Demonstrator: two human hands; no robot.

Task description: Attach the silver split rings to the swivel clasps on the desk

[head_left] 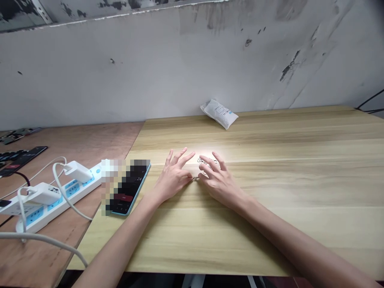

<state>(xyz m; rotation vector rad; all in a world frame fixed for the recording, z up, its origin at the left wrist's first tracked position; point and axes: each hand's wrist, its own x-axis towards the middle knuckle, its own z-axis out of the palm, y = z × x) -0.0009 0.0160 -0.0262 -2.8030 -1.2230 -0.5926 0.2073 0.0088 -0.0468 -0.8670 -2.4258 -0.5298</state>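
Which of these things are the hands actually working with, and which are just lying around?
Being handled:
- tiny silver metal piece, between the fingertips of the left hand and right hand
- thin dark squiggly strand, just beyond the right hand

Lying about:
- white plastic packet
- blue-edged black smartphone
- white power strip

The table (270, 228) is pale yellow wood, streaked with tan grain bands. On it lies a tiny silver bit (195, 178). From there, at 1 o'clock, a white packet (219, 114) carries a blue label patch. At 9 o'clock, a phone (132, 188) shows a turquoise edge and a black screen with a red bar; farther out, a white power strip (72, 190) has blue sockets. At 12 o'clock, a grey-white wall (180, 68) is blotched black.
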